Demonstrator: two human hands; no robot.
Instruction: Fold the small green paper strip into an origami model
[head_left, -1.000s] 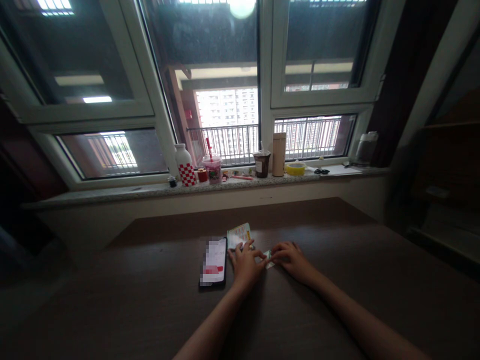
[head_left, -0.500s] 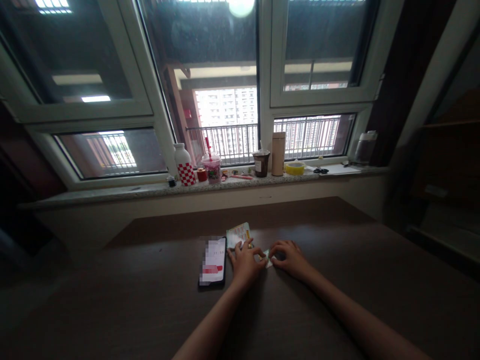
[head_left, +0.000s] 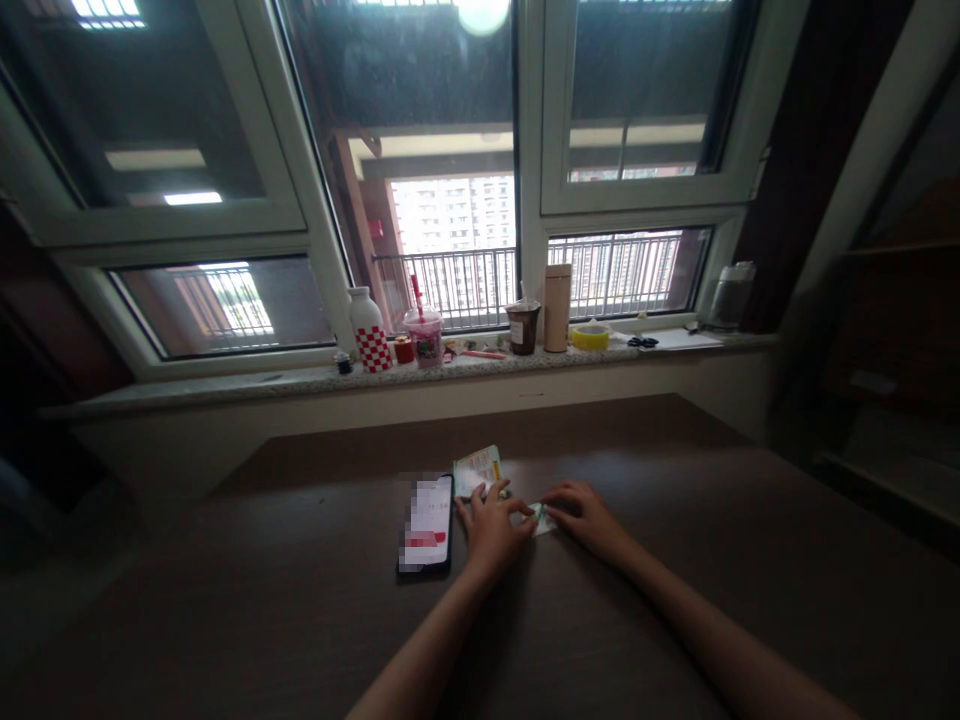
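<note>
A small white-and-green piece of paper (head_left: 543, 521) lies low over the brown table between my hands. My left hand (head_left: 491, 528) pinches its left end with thumb and index finger, while the other fingers spread over the near edge of a printed card or packet (head_left: 478, 468). From the right, my right hand (head_left: 589, 518) has its thumb and fingertips closed together at the small paper's upper right edge. The exact grip there is partly hidden. A phone (head_left: 427, 530) with a lit screen lies just left of my left hand.
Along the windowsill behind the table (head_left: 300, 620) stand a red-checked white bottle (head_left: 370, 335), a pink drink cup (head_left: 424, 338), a dark drink cup (head_left: 523, 328) and a tan flask (head_left: 556, 310). Yellow tape (head_left: 590, 338) and black scissors (head_left: 643, 342) lie farther right.
My right hand's fingers have straightened and shifted slightly, and more of the small paper shows between the hands. My left hand has stayed nearly still.
</note>
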